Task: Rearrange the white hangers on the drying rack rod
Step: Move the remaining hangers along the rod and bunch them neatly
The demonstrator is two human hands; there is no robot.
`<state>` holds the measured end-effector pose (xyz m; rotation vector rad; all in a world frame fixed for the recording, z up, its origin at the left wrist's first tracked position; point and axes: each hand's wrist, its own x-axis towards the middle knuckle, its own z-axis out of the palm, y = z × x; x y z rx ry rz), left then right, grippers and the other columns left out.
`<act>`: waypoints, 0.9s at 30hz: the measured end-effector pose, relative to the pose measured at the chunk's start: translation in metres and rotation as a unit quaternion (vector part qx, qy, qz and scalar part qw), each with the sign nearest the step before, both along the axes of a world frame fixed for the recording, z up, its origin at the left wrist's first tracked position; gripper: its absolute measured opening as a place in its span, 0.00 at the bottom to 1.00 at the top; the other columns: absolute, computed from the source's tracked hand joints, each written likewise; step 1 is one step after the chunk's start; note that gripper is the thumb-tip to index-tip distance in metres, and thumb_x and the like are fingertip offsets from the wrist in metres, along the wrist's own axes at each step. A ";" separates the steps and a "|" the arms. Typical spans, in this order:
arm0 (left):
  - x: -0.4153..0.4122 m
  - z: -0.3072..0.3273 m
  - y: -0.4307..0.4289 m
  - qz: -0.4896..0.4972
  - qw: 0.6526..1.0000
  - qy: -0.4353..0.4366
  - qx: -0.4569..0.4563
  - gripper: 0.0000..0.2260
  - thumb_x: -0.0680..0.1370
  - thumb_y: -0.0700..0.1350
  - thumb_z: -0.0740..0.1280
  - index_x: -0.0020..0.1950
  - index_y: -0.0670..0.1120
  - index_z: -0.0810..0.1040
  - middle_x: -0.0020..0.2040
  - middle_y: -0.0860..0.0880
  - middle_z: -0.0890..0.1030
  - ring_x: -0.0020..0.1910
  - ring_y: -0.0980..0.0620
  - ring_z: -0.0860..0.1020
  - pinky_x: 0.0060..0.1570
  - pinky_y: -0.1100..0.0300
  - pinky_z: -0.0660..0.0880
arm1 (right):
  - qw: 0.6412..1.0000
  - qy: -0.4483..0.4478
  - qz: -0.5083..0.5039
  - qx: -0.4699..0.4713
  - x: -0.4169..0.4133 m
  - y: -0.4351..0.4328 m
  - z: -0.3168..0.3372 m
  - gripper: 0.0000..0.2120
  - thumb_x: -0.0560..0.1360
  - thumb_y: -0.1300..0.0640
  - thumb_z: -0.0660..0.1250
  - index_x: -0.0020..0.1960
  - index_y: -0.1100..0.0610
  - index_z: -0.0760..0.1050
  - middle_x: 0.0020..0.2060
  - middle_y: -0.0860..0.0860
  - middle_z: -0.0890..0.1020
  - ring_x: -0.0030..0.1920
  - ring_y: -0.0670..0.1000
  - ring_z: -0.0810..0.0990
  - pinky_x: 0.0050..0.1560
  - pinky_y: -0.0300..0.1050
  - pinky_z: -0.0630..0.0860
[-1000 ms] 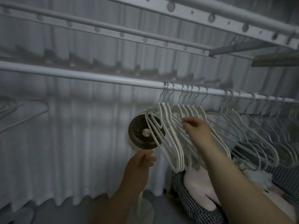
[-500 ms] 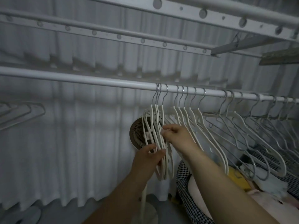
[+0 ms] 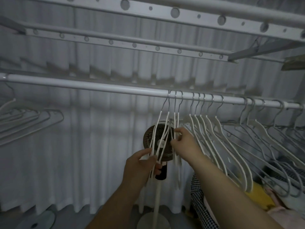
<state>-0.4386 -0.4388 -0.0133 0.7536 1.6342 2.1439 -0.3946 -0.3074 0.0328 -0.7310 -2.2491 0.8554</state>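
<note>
A white rod [image 3: 99,87] crosses the view from left to right. Several white hangers [image 3: 212,133] with metal hooks hang along its right half. A small bunch of white hangers [image 3: 165,129] hangs at the left end of that row, in front of a fan. My left hand [image 3: 140,164] grips the lower ends of this bunch from the left. My right hand [image 3: 184,144] pinches the same bunch from the right, a little higher up. Further right, more hangers [image 3: 264,133] hang spread apart.
A dark round fan [image 3: 149,138] on a white pole [image 3: 157,199] stands behind the bunch. White curtains fill the background. Perforated rack bars [image 3: 148,45] run overhead. More hangers [image 3: 29,119] show at far left. Checked fabric [image 3: 203,212] and a yellow item [image 3: 259,197] lie at lower right.
My left hand rose and took hold of the leftmost hangers. My right hand moved left onto the same bunch, which now hangs spread apart from the rest.
</note>
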 end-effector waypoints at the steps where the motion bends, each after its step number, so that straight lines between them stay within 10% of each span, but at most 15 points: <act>1: -0.001 0.001 -0.004 0.002 1.000 0.004 0.007 0.07 0.75 0.36 0.65 0.50 0.47 0.76 0.22 0.50 0.80 0.21 0.58 0.77 0.23 0.69 0.75 | 0.994 -0.016 -0.037 0.102 0.000 -0.002 -0.001 0.22 0.74 0.62 0.60 0.67 0.56 0.66 0.50 0.54 0.77 0.49 0.53 0.76 0.50 0.44 0.70; 4: -0.004 0.004 -0.017 0.007 1.000 0.021 0.018 0.07 0.75 0.37 0.65 0.45 0.50 0.76 0.22 0.50 0.80 0.21 0.57 0.77 0.24 0.69 0.75 | 0.953 0.067 -0.080 0.284 -0.002 -0.017 -0.002 0.17 0.74 0.63 0.60 0.62 0.60 0.72 0.57 0.57 0.76 0.58 0.56 0.71 0.53 0.42 0.62; 9: -0.016 0.009 -0.041 0.007 1.000 0.024 0.015 0.07 0.76 0.38 0.64 0.43 0.51 0.76 0.24 0.50 0.81 0.22 0.56 0.78 0.25 0.67 0.76 | 0.998 0.051 0.014 -0.034 -0.026 -0.044 0.011 0.17 0.75 0.53 0.62 0.61 0.60 0.70 0.35 0.47 0.75 0.35 0.44 0.73 0.31 0.37 0.66; 17: -0.045 0.014 -0.074 -0.010 1.000 0.027 -0.011 0.09 0.76 0.40 0.64 0.41 0.54 0.75 0.23 0.51 0.81 0.23 0.57 0.79 0.23 0.68 0.74 | 0.951 0.057 0.087 -0.289 -0.058 -0.091 0.014 0.06 0.75 0.64 0.61 0.39 0.60 0.71 0.30 0.56 0.76 0.24 0.50 0.77 0.24 0.39 0.76; 27: -0.102 0.003 -0.142 0.046 0.999 0.014 -0.002 0.06 0.78 0.38 0.61 0.53 0.45 0.74 0.26 0.47 0.76 0.16 0.57 0.72 0.17 0.67 0.69 | 0.950 0.121 0.091 -0.272 -0.104 -0.150 -0.004 0.11 0.75 0.65 0.56 0.56 0.56 0.66 0.20 0.51 0.74 0.15 0.43 0.69 0.18 0.33 0.67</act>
